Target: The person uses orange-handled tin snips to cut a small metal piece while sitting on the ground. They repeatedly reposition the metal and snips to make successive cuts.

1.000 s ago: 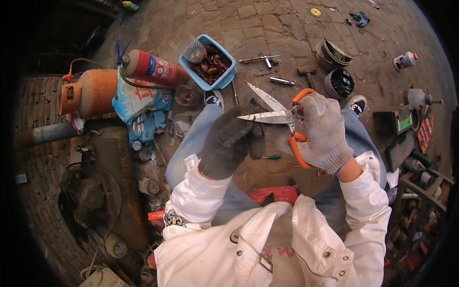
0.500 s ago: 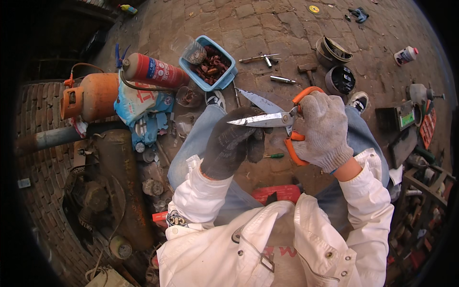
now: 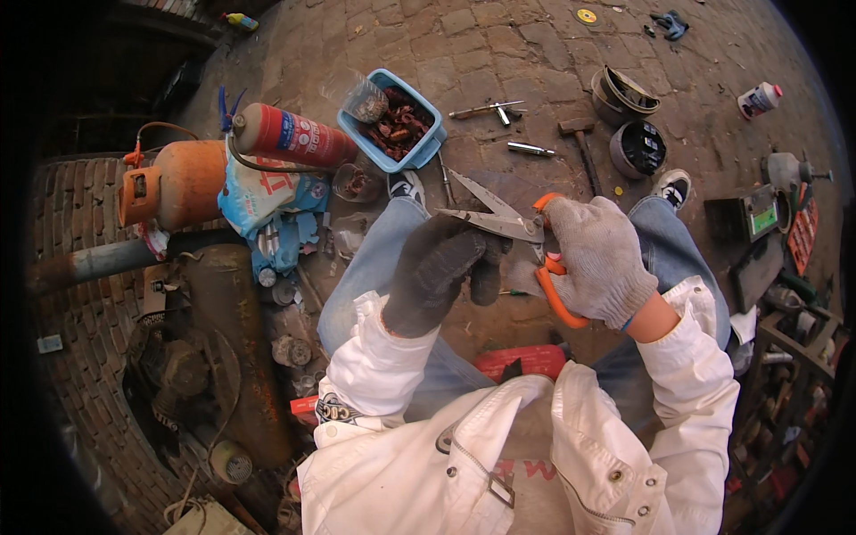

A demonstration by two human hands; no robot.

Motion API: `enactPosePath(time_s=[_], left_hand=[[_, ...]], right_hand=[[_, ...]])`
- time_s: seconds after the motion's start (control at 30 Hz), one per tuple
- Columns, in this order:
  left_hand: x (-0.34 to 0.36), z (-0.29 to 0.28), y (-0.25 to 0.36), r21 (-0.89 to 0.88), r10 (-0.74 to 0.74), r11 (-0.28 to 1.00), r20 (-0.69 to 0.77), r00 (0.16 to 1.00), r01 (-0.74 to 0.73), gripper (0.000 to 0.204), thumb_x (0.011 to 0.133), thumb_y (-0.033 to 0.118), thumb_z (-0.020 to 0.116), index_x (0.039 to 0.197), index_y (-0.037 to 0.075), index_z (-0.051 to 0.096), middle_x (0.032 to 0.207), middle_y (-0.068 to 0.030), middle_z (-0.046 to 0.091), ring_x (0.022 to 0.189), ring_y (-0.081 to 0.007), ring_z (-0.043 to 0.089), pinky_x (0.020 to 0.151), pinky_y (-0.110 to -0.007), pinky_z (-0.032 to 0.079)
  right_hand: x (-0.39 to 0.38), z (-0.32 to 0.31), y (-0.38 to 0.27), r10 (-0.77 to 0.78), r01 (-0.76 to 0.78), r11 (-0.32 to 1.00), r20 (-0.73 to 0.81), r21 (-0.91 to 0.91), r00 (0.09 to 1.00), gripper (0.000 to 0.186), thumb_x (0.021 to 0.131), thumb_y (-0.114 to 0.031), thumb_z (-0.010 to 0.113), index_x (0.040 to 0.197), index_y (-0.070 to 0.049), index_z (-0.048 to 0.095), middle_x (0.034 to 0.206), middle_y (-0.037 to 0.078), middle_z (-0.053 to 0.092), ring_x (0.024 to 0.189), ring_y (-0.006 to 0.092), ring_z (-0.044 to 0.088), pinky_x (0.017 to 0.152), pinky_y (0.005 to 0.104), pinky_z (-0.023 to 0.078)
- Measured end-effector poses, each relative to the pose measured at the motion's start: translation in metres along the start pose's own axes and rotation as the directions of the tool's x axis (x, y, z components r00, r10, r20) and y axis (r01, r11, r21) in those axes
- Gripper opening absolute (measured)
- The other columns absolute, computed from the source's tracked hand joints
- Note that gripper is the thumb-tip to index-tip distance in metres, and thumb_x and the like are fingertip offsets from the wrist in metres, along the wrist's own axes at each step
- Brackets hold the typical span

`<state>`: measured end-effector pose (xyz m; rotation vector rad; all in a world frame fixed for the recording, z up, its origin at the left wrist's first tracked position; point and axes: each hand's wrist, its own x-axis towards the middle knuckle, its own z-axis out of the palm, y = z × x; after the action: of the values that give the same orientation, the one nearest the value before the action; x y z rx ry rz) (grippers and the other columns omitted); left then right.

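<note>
Scissors [image 3: 519,228] are sitting part-open, right hand [image 3: 597,254] gripping, left hand [image 3: 441,267] curling close (can't tell its hold), ideally avoiding blades [image 3: 489,198].

Worn brown blocks pave the floor [image 3: 481,53] here, soft, even light across it; rows of brickwork [image 3: 76,392] curve down the left, the upper-left corner sinks into shadow, a dark rack [image 3: 798,357] crowds lower right.

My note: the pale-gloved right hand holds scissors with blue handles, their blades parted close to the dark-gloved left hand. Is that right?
Not quite: the handles are orange, not blue, as the head view shows. The rest stands: the pale-gloved right hand holds the scissors, their blades parted close to the dark-gloved left hand.
</note>
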<state>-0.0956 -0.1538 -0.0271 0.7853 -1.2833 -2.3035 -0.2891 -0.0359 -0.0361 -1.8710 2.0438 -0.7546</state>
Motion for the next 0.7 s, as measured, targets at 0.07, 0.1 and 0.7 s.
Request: enactPosePath(time_s=[0.07,0.1,0.7], left_hand=[[0.001,0.0,0.0,0.023,-0.006,1.0,0.005,1.0,0.006,0.032,0.092,0.027,0.061,0.1,-0.004,0.061,0.08,-0.0087,0.062,0.059,-0.0163,0.058,0.052,-0.026,0.046],[-0.001,0.0,0.0,0.025,-0.005,1.0,0.014,1.0,0.004,0.031,0.094,0.026,0.059,0.102,-0.003,0.061,0.078,-0.008,0.061,0.055,-0.0157,0.057,0.049,-0.026,0.045],[0.008,-0.009,-0.003,-0.072,0.071,0.995,0.079,0.994,-0.065,0.033,0.093,0.033,0.058,0.093,0.0,0.06,0.085,-0.0099,0.06,0.048,-0.012,0.05,0.043,-0.024,0.036]], right_hand=[[-0.004,0.007,0.003,0.018,-0.048,0.982,0.158,0.183,0.987,0.039,0.077,-0.037,0.073,0.092,-0.005,0.058,0.076,0.014,0.062,0.071,0.0372,0.059,0.065,0.0436,0.046],[-0.006,0.01,0.005,-0.017,-0.038,0.962,0.198,0.27,0.98,0.041,0.081,-0.041,0.072,0.091,-0.004,0.057,0.074,0.016,0.061,0.07,0.0381,0.059,0.064,0.0432,0.045],[0.007,-0.003,-0.003,0.203,-0.157,0.896,-0.07,0.415,0.977,0.04,0.071,-0.02,0.076,0.103,-0.006,0.056,0.088,0.012,0.06,0.078,0.0312,0.059,0.071,0.0405,0.047]])
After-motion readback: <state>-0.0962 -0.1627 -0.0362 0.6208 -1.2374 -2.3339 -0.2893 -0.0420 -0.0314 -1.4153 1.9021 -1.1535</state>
